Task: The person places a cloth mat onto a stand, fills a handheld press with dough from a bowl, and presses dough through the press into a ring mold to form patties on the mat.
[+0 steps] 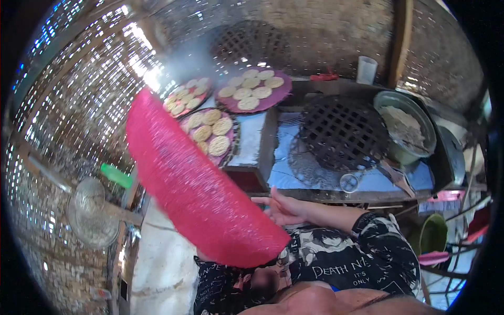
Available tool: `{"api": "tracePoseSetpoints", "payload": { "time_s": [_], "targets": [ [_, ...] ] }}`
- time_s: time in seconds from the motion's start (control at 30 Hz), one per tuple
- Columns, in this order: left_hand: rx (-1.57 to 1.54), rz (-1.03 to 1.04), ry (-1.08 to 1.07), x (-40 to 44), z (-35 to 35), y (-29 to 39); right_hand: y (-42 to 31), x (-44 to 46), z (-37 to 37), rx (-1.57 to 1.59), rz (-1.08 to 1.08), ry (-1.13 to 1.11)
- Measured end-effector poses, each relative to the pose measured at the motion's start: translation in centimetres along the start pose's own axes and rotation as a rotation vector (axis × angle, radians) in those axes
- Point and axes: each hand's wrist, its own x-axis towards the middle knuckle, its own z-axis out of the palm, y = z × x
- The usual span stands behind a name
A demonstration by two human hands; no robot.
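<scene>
A large pink-red round mat [194, 184], tilted and seen nearly from its side, spans the area before my chest. My right hand [286, 208] is beside the mat's right edge, thumb raised apart from the fingers; it looks open, with some fingertips near or behind the mat. My left hand does not show; the mat covers that side. Beyond the mat, round pale pieces lie on a purple-pink tray [270, 100], on a second tray [229, 149] nearer me and on a smaller reddish tray [181, 111] behind.
A dark lattice disc [344, 131] sits on the counter, beside a green basin [394, 98] of pale powder. Near them are a glass [349, 182], tongs [396, 178] and a plastic cup [366, 70]. A green bottle [116, 176] is at left.
</scene>
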Motion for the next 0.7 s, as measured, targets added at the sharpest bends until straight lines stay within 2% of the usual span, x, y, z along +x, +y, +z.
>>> {"api": "tracePoseSetpoints", "payload": {
  "time_s": [0.03, 0.13, 0.17, 0.27, 0.4, 0.43, 0.53, 0.57, 0.67, 0.7],
  "targets": [
    [-0.016, -0.034, -0.014, 0.2, 0.8, -1.0, -0.2, 0.0, -0.1, 0.135, -0.017, -0.069],
    [-0.048, -0.124, -0.057, 0.4, 3.3, -4.0, -2.3, -2.3, 1.3, 0.183, -0.181, -0.084],
    [-0.057, -0.151, -0.069, 0.3, 4.0, -4.8, -2.9, -3.2, 1.3, 0.058, -0.237, -0.049],
    [-0.084, -0.222, -0.087, -0.1, 6.3, -7.2, -2.8, -5.0, 0.3, -0.144, -0.323, 0.301],
    [-0.119, -0.307, -0.121, -0.5, 9.7, -10.9, -4.2, -7.8, 1.8, -0.047, -0.373, 0.186],
    [-0.126, -0.327, -0.129, -0.7, 10.6, -11.9, -4.8, -8.8, 2.0, 0.033, -0.442, 0.053],
    [-0.147, -0.382, -0.150, -1.3, 13.3, -14.5, -7.1, -12.4, 1.4, -0.116, -0.662, 0.113],
    [-0.150, -0.402, -0.156, -1.5, 14.2, -15.4, -7.8, -13.2, 1.7, -0.132, -0.732, 0.285],
    [-0.157, -0.450, -0.157, -2.3, 16.8, -18.0, -8.3, -13.3, -1.2, -0.092, -0.672, 0.467],
    [-0.159, -0.466, -0.158, -2.5, 17.7, -18.9, -8.5, -13.4, -1.2, 0.078, -0.591, 0.373]
  ]
}}
